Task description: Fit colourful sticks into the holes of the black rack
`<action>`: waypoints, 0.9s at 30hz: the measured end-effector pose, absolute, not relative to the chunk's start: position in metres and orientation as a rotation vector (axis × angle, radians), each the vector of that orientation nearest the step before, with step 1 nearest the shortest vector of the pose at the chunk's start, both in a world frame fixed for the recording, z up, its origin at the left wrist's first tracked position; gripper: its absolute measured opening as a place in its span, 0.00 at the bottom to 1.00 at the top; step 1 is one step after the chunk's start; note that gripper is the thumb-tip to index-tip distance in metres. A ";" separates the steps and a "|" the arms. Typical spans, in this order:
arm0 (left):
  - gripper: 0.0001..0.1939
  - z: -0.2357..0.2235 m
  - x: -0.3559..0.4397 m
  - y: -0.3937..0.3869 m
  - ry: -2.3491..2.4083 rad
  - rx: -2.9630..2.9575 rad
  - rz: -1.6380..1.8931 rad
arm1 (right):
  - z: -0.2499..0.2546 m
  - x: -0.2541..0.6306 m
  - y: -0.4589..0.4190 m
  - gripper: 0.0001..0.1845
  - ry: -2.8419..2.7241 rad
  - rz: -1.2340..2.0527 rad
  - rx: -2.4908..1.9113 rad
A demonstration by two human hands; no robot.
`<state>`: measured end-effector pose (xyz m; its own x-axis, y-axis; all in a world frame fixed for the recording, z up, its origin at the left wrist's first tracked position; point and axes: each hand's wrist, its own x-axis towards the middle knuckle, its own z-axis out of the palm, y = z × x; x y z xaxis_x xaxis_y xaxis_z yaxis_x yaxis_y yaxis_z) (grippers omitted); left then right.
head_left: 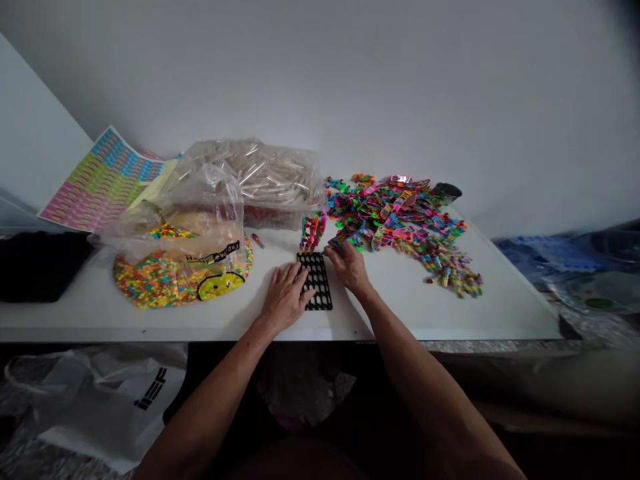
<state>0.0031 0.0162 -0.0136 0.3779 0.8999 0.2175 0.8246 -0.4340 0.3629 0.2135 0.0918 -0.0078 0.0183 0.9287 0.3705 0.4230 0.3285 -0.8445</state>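
A black grid rack (323, 288) with rows of openings lies near the table's front edge. My left hand (286, 293) rests on its left side, fingers stretched out and spread. At the rack's far right corner is my right hand (351, 267), its fingers pinched together; what they hold, if anything, is too small to make out. Several colourful small toys (313, 230) stand in the rack's far row. Just beyond my right fingers begins a large pile of bright plastic pieces (395, 213), some shaped like little skateboards.
Small tubes with coloured contents (453, 270) lie at the pile's right. A clear bag of colourful beads or candies (165, 277) is on the left, before a bag of translucent tubes (270, 173). Printed sticker sheets (103, 180) lean at the back left. One loose tube (257, 241) lies by the bags.
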 end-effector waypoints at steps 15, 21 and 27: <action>0.28 -0.015 0.003 0.014 1.525 2.427 0.606 | -0.015 0.205 0.105 0.19 -1.672 0.629 -1.386; 0.29 -0.014 0.003 0.013 1.534 2.425 0.593 | -0.012 0.206 0.105 0.18 -1.721 0.584 -1.411; 0.29 -0.015 0.004 0.014 1.533 2.433 0.592 | 0.002 0.212 0.117 0.16 -1.889 0.626 -1.400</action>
